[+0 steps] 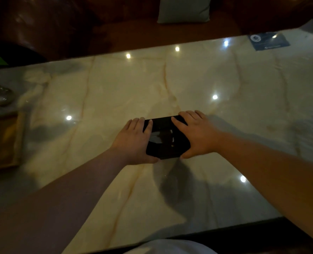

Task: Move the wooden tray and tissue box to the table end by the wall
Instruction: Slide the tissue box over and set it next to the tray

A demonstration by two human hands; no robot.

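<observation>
A glossy black tissue box [165, 140] is near the middle of the pale marble table [243, 79]. My left hand [133, 142] grips its left side and my right hand [196, 134] grips its right side, fingers over the top edge. Whether the box rests on the table or is just above it I cannot tell. The wooden tray [2, 142] lies at the table's left edge, partly cut off by the frame.
Glass items [0, 95] stand at the far left beyond the tray. A blue card [269, 41] lies at the far right corner. A dark leather sofa [51, 24] with a pale cushion [184, 10] runs along the far side.
</observation>
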